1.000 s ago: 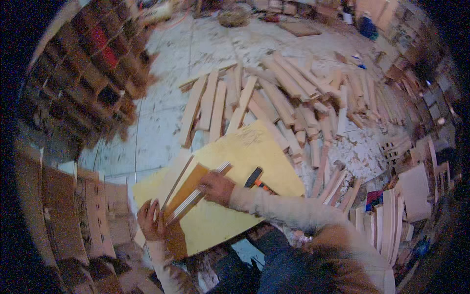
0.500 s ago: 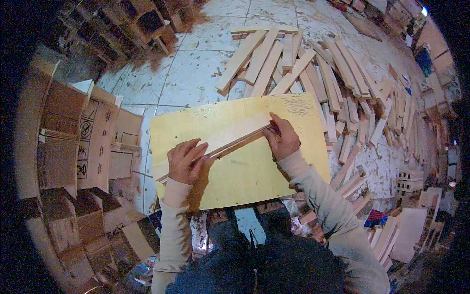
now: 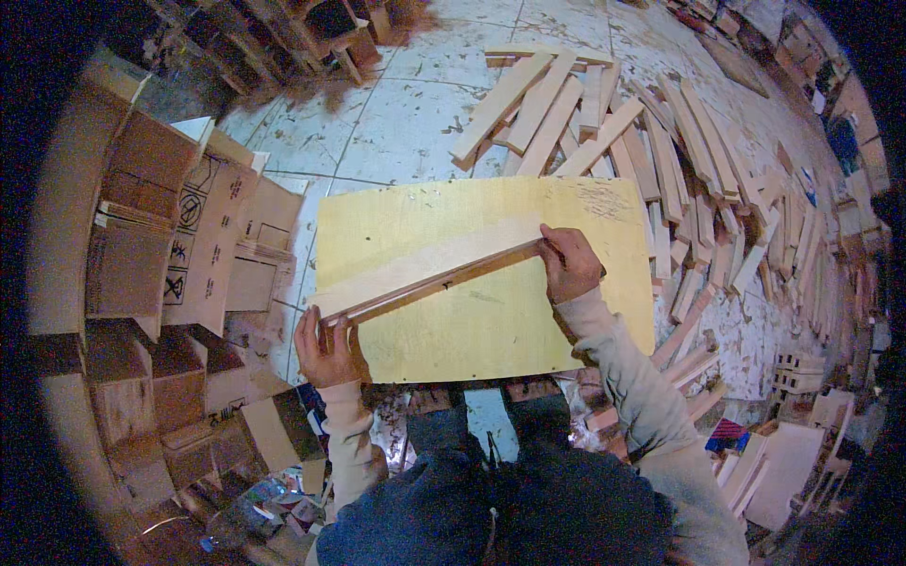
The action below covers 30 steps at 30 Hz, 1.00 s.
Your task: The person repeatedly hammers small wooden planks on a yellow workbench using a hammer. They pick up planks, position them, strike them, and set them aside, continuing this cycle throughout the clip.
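Observation:
A long pale wooden plank [image 3: 429, 262] lies at a slant across a yellow board [image 3: 500, 335] in front of me. My left hand [image 3: 326, 351] grips the plank's near left end, fingers over its end and thumb along its near edge. At the far right end, my right hand [image 3: 571, 266] pinches the plank between thumb and fingers. A dark line runs along the near edge; I cannot tell whether two pieces are stacked there. Something small and dark shows beside the right hand's outer edge, too small to name.
Many loose wooden planks [image 3: 595, 137] lie heaped on the tiled floor [image 3: 396, 123] beyond and right of the board. Cardboard boxes [image 3: 142, 245] stand along the left. More wood pieces [image 3: 783, 462] lean at the lower right. Scraps [image 3: 269, 505] litter the lower left.
My left hand has slid down along the plank to its near left end. My right hand stays at the far end. The whole view has shifted slightly.

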Tool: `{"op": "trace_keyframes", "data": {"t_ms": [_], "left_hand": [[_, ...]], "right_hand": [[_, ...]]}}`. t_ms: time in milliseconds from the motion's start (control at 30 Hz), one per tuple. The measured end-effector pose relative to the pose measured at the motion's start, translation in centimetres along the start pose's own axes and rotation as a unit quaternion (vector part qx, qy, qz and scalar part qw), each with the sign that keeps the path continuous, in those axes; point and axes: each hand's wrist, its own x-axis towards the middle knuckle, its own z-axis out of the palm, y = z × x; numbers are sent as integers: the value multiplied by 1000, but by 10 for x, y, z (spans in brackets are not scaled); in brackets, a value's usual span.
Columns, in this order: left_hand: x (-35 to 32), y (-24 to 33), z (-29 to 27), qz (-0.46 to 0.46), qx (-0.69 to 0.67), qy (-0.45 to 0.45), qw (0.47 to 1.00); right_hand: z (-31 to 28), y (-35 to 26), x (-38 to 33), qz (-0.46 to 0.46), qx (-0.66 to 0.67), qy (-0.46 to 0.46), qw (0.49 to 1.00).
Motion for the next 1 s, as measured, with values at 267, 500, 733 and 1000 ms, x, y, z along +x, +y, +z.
{"op": "trace_keyframes", "data": {"t_ms": [267,500,733,1000], "left_hand": [[-2,-18,-1,3,-79,25,997],[17,-18,-4,17,29,55,998],[26,-37,-7,97,48,46,993],[32,-52,-17,50,14,61,997]], "right_hand": [[4,-2,-3,22,-6,0,1000],[9,-5,0,19,9,14,1000],[9,-10,3,28,0,5,1000],[12,-18,-1,66,33,-8,997]]}}
